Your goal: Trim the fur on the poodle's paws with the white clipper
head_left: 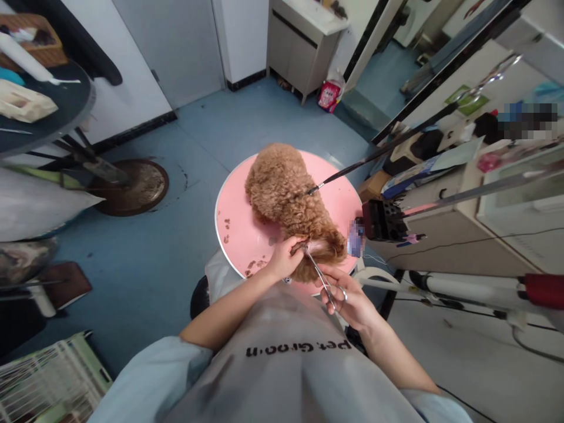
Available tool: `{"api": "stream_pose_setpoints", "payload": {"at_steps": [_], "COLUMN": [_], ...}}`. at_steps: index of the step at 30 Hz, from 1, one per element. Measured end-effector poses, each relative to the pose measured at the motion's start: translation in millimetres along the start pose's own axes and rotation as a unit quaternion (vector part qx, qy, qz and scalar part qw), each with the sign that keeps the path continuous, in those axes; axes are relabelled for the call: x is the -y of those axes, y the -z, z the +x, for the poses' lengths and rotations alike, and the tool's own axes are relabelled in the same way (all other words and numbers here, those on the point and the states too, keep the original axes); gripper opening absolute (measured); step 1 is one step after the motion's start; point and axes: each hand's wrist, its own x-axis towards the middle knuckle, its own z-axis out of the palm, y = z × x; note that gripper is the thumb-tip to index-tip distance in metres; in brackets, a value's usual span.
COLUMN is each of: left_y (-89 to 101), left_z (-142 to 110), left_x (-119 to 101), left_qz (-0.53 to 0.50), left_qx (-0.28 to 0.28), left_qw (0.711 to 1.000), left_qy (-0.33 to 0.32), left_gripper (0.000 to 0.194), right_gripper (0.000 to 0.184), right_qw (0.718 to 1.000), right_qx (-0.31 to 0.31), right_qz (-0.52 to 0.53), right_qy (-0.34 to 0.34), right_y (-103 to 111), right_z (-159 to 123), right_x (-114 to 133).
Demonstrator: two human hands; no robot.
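A curly brown dog (pixel 282 182) is on a round pink table (pixel 231 205), its head towards me. My left hand (pixel 286 255) is closed at the head, its fingers pinching the dog's ear. Pale pink skin shows beside those fingertips. In my right hand (pixel 348 294) is a slim, silver, ring-handled tool (pixel 321 273) that looks like a hemostat or scissors. Its rings are at my fingers, and its narrow end reaches the ear beside my left fingertips. The exact tip is too small to make out.
Tufts of cut brown hair (pixel 255 267) lie on the table's left side. A black strap (pixel 343 172) runs from the dog up to a metal clasp at the upper right. Right of the table is a black tool holder (pixel 382 220). A dark side table (pixel 66 111) stands at the left.
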Motion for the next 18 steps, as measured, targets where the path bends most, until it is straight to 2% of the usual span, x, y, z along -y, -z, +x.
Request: {"api": "stream_pose_setpoints", "payload": {"at_steps": [6, 13, 18], "left_y": [2.2, 4.8, 6.3], "left_z": [1, 1, 1], "left_x": [-2, 2, 0], "left_qz": [-0.005, -0.014, -0.020], "left_qx": [0.013, 0.006, 0.020], "left_qw": [1.000, 1.000, 1.000], "left_qy": [0.010, 0.011, 0.011], "left_gripper": [0.027, 0.029, 0.026], "right_gripper": [0.053, 0.055, 0.051], "right_qw": [0.999, 1.000, 1.000], "right_qx": [-0.009, -0.002, 0.005], "right_qz": [-0.034, -0.023, -0.012], "right_qy": [-0.022, -0.007, -0.012], "right_y": [0, -2, -4], "right_z": [12, -1, 6], "right_x": [3, 3, 2]}}
